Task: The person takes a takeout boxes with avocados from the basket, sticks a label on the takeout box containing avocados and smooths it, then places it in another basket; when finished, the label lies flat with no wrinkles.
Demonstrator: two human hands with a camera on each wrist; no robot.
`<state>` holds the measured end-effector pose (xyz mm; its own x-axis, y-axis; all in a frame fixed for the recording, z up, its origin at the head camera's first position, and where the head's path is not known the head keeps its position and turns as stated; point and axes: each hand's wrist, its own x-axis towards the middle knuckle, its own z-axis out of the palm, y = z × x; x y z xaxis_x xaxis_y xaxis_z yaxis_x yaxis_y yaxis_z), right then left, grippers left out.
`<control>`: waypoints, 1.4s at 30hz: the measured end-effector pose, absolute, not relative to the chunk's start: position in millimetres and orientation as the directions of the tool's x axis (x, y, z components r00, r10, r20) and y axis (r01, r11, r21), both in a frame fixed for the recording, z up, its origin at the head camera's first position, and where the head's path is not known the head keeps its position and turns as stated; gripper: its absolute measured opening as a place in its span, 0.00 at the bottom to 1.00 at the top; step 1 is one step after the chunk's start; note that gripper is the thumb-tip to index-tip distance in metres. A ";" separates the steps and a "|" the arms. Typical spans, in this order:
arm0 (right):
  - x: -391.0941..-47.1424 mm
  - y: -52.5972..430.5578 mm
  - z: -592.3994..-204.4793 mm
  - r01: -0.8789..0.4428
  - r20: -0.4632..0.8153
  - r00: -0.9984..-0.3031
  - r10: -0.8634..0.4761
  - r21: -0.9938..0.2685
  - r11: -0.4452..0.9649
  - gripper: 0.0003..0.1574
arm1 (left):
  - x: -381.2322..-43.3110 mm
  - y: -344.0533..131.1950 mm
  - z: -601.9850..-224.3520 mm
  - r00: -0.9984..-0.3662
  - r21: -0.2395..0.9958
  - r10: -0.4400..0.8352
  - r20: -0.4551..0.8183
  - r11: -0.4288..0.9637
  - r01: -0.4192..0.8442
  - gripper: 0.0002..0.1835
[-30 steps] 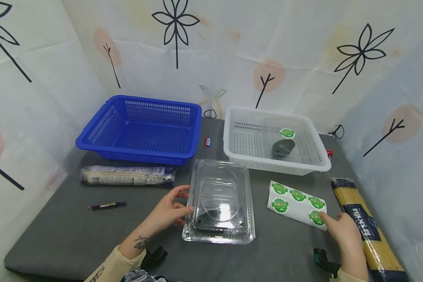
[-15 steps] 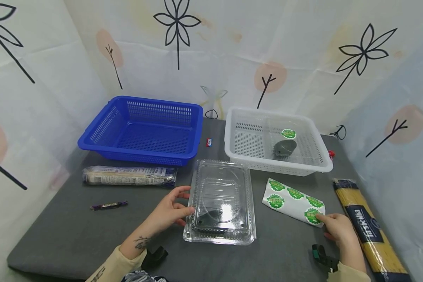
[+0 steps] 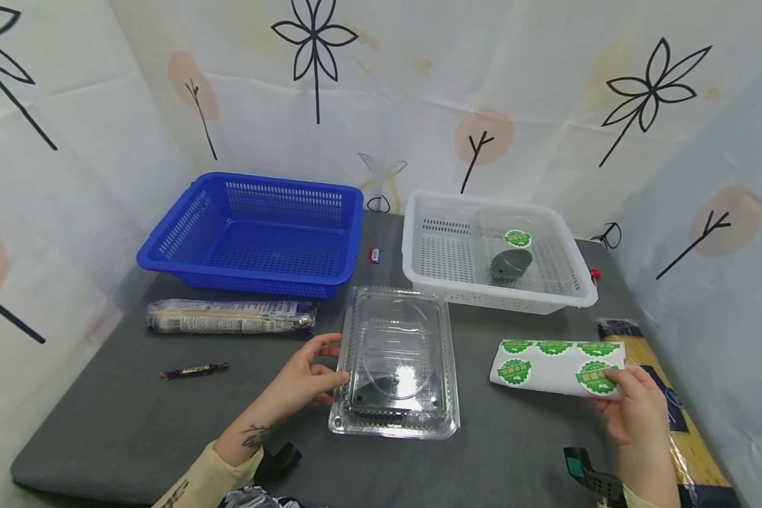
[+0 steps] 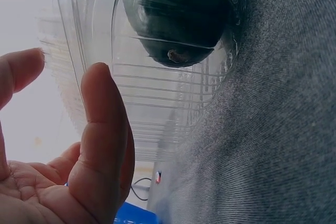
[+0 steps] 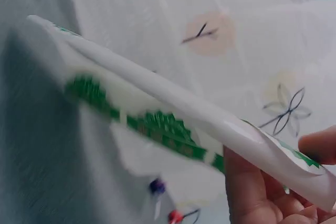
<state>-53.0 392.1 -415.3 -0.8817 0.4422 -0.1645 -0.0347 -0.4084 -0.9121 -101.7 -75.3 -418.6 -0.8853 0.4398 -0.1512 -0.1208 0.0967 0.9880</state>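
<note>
A clear plastic clamshell box (image 3: 398, 353) lies closed on the grey table. Inside it the left wrist view shows a dark green rounded thing (image 4: 176, 17) with a small brown stem scar. My left hand (image 3: 307, 374) rests at the box's left edge, fingers loosely bent and spread, thumb (image 4: 102, 98) right by its rim. At the right, my right hand (image 3: 638, 409) pinches the right end of a folded white sheet of round green stickers (image 3: 559, 367). In the right wrist view the sticker sheet (image 5: 173, 98) slants out from between thumb and fingers.
A blue basket (image 3: 248, 275) stands back left. The white basket (image 3: 482, 291) at back right holds another clear box with a green sticker (image 3: 517, 238). A pasta pack (image 3: 695, 444) lies far right, a long plastic-wrapped pack (image 3: 231, 317) left, with a thin wrapped candy (image 3: 193, 372) nearer.
My right hand first slid the sticker sheet slightly left, then raised it and shifted right, turning it nearly level. The left hand and the clamshell box stay in place.
</note>
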 end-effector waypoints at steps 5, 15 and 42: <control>-54.9 397.8 -422.8 -0.281 0.047 -0.879 0.474 -0.854 -0.437 0.04 | -102.6 -74.2 -417.5 -0.883 0.988 0.445 -0.151 0.104 -0.117 0.37; -49.9 310.6 -342.0 -0.473 0.342 -0.881 0.326 -0.642 -0.604 0.15 | -107.1 -78.2 -408.5 -0.918 0.969 0.359 -0.168 0.229 -0.088 0.38; -47.0 196.3 -337.3 -0.661 0.677 -0.733 0.063 -0.688 -0.300 0.09 | -106.4 -10.5 -345.9 -0.739 0.576 0.334 0.584 0.471 0.668 0.08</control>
<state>-47.0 196.3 -337.3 -0.7334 0.0627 0.6768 -0.6607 -0.2996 -0.6882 -106.4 -10.5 -345.9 -0.7394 0.3343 0.5844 0.6682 0.4711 0.5758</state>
